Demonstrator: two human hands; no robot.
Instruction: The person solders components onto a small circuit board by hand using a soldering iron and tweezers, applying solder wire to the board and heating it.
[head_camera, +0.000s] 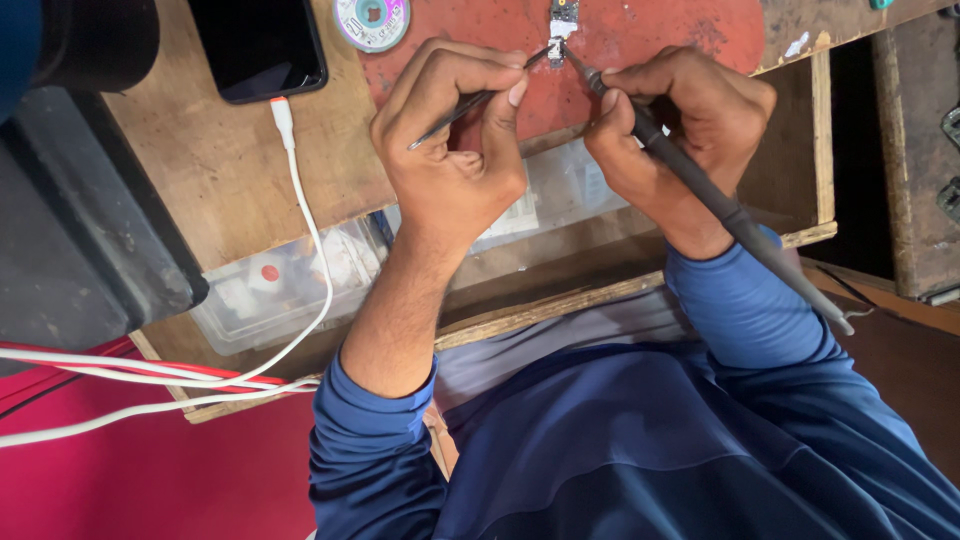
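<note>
From the head camera, the left hand (455, 150) was closed in a pinch around thin metal tweezers (470, 105), thumb and forefinger pressing the shaft, their tips reaching toward one o'clock onto a small circuit board (563, 22). The right hand (675, 125) was wrapped shut, pen-fashion, around a dark soldering iron (700, 185), whose tip pointed toward eleven o'clock at the same board while its handle trailed toward five o'clock over the blue sleeve (750, 310).

As a judgement, the step called for steadiness: both wrists braced on the bench, the tweezers pinning the board or a part on it without sliding, and the iron's tip touched lightly and briefly to the joint alone. The two tools converged closely, so a slip of either could have nudged the board off its spot.

The board was small, narrow and dark, with a pale patch near its lower end; finer detail was too small to tell. It lay at twelve o'clock of the hands, on a worn red mat (660, 35) at the far side of the wooden bench (220, 160).

At eleven o'clock of the left hand sat a round solder spool (371, 20), and beyond it at ten o'clock a dark phone (258, 45) with a white cable (305, 230) plugged in. Clear plastic boxes (280, 290) sat under the bench edge, at seven o'clock.
</note>
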